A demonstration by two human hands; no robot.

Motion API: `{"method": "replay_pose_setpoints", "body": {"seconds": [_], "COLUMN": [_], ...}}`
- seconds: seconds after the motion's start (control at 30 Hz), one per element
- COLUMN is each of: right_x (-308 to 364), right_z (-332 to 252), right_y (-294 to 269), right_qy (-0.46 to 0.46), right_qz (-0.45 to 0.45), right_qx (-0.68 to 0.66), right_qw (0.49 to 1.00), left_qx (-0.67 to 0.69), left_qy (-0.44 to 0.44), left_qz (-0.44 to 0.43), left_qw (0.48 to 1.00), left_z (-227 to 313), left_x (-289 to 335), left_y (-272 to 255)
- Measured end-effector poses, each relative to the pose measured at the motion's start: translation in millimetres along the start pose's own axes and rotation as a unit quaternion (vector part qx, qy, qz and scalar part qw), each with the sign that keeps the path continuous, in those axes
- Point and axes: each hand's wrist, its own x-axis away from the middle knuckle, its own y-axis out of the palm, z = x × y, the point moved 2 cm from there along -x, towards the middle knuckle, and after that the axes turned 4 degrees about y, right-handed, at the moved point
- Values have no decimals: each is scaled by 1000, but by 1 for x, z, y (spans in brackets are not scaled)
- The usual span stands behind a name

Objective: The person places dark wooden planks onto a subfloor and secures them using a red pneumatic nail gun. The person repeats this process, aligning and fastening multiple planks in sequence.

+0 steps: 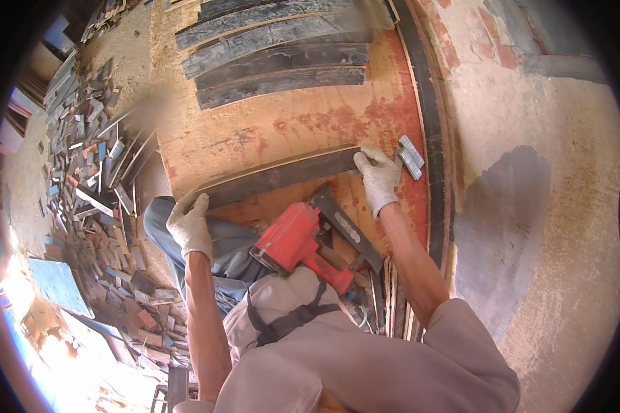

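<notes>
A long, dark wooden strip lies across the plywood panel in front of me. My left hand, in a pale knit glove, is closed on its left end. At the other end, my right hand, gloved the same way, pinches the strip between thumb and fingers. A red nail gun with a black magazine rests by my lap, between my forearms, touched by neither hand. Just right of my right hand lie strips of collated metal fasteners.
Several dark strips lie in rows on the far part of the reddish plywood panel. A dark border board runs along its right side, beside a wall. Wood offcuts litter the floor at left. More thin strips stand beside my right arm.
</notes>
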Motion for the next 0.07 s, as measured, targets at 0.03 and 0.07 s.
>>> {"method": "replay_pose_setpoints", "body": {"seconds": [0.03, 0.07], "right_x": [-2, -3], "right_z": [0, 0], "right_y": [0, 1], "right_qy": [0, -3], "right_qz": [0, -6], "right_qx": [4, -14], "right_qw": [1000, 1000], "left_qx": [-1, -10], "left_qy": [-3, -4], "left_qz": [0, -7], "left_qw": [1000, 1000], "left_z": [2, 4], "left_x": [1, 2], "left_y": [0, 0]}}
